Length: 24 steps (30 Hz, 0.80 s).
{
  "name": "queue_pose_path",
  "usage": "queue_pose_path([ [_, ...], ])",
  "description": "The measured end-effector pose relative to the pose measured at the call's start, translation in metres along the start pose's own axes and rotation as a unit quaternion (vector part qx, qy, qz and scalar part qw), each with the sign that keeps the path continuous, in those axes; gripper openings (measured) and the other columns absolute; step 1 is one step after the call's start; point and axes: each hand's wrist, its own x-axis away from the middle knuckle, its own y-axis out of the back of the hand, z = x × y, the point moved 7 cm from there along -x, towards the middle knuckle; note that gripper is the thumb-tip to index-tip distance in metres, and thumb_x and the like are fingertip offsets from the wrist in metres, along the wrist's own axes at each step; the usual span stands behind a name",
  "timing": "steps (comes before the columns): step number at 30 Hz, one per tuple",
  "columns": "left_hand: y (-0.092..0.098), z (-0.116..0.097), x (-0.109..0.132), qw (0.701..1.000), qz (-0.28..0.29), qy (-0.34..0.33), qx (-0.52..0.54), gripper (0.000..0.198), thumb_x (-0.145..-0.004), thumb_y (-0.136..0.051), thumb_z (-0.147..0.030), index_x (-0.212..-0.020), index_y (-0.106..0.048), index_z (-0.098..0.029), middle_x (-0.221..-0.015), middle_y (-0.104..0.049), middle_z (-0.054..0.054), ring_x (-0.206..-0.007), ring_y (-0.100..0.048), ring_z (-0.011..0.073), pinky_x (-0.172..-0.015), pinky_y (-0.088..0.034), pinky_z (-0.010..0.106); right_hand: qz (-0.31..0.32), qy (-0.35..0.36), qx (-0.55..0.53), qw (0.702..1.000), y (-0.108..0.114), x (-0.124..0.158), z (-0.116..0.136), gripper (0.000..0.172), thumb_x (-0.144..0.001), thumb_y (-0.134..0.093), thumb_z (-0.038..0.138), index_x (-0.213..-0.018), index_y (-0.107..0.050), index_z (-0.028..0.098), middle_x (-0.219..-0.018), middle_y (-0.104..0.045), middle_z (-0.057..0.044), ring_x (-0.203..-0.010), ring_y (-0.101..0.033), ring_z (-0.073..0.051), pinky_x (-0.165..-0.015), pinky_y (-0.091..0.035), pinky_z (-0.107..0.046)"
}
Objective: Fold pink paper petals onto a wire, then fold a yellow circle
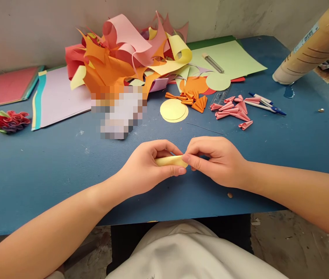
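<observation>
Near the front of the blue table, a folded or rolled piece of yellow paper (168, 161) is held between both hands. My left hand (149, 166) is closed around its left part, thumb below and fingers above. At its right end, my right hand (217, 161) pinches the paper between thumb and fingers. Just beyond them lie flat yellow paper circles (174, 111), partly stacked. Folded orange paper cones (196, 101) and pink paper cones (234, 110) are grouped farther back. A thin needle-like wire (203, 128) rests between the circles and my right hand.
Paper scraps (109, 64) are heaped at the back. Coloured sheets (62, 97) lie left, beside a ruffled paper flower (7, 121). Pens (265, 104), a ruler (218, 99) and a green sheet (234, 58) lie right, near a tall bottle (310, 42). A blurred patch hides something centre-left.
</observation>
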Motion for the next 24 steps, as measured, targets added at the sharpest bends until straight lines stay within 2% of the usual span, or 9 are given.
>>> queue_pose_path([
  [6, 0.003, 0.003, -0.001, 1.0, -0.004, 0.007, 0.004, 0.042, -0.064, -0.098, -0.024, -0.096, -0.071, -0.02, -0.077, -0.08, 0.002, -0.068, -0.07, 0.0165, -0.061, -0.051, 0.025, 0.005, -0.088, -0.023, 0.996, 0.001, 0.002, -0.01, 0.039, -0.108, -0.051, 0.028, -0.073, -0.062, 0.018, -0.069, -0.066, -0.001, -0.063, -0.061, -0.012, -0.064, -0.049, -0.026],
  [10, 0.004, 0.004, -0.001, 1.0, 0.003, 0.007, -0.015, 0.045, -0.064, -0.098, -0.028, -0.099, -0.07, -0.021, -0.074, -0.078, 0.002, -0.065, -0.07, 0.0178, -0.058, -0.048, 0.026, 0.002, -0.118, -0.055, 0.991, 0.001, 0.002, -0.016, 0.028, -0.103, -0.059, 0.032, -0.079, -0.067, 0.018, -0.069, -0.066, -0.001, -0.062, -0.061, -0.013, -0.06, -0.049, -0.025],
  [14, 0.007, 0.001, -0.001, 0.999, -0.011, -0.005, -0.039, 0.047, -0.063, -0.098, -0.03, -0.1, -0.07, -0.021, -0.072, -0.076, 0.0, -0.065, -0.07, 0.0187, -0.057, -0.048, 0.026, 0.002, -0.081, -0.012, 0.997, 0.001, 0.0, -0.012, 0.018, -0.097, -0.066, 0.025, -0.081, -0.069, 0.018, -0.068, -0.066, 0.0, -0.06, -0.059, -0.012, -0.057, -0.046, -0.025],
  [18, 0.012, -0.004, -0.003, 0.998, -0.043, -0.034, -0.01, 0.049, -0.067, -0.096, -0.031, -0.107, -0.069, -0.021, -0.077, -0.077, 0.001, -0.069, -0.072, 0.0182, -0.059, -0.051, 0.026, -0.045, -0.05, 0.031, 0.997, 0.008, 0.0, -0.005, 0.018, -0.098, -0.065, 0.022, -0.081, -0.068, 0.019, -0.068, -0.067, -0.001, -0.061, -0.059, -0.012, -0.058, -0.047, -0.026],
  [21, 0.013, -0.005, -0.004, 0.997, -0.047, -0.05, 0.028, 0.053, -0.071, -0.094, -0.031, -0.114, -0.065, -0.022, -0.084, -0.08, 0.002, -0.072, -0.073, 0.0179, -0.06, -0.052, 0.025, -0.073, -0.017, 0.049, 0.996, 0.012, -0.001, 0.001, 0.015, -0.097, -0.065, 0.019, -0.083, -0.068, 0.019, -0.071, -0.068, -0.001, -0.062, -0.059, -0.012, -0.056, -0.045, -0.026],
  [24, 0.014, -0.008, -0.004, 0.995, -0.052, -0.081, -0.018, 0.053, -0.073, -0.093, -0.031, -0.117, -0.063, -0.022, -0.085, -0.08, 0.003, -0.074, -0.075, 0.0198, -0.062, -0.054, 0.027, -0.055, 0.015, 0.058, 0.997, 0.009, -0.001, 0.003, 0.012, -0.095, -0.067, 0.015, -0.084, -0.068, 0.019, -0.072, -0.067, 0.0, -0.063, -0.059, -0.012, -0.058, -0.046, -0.025],
])
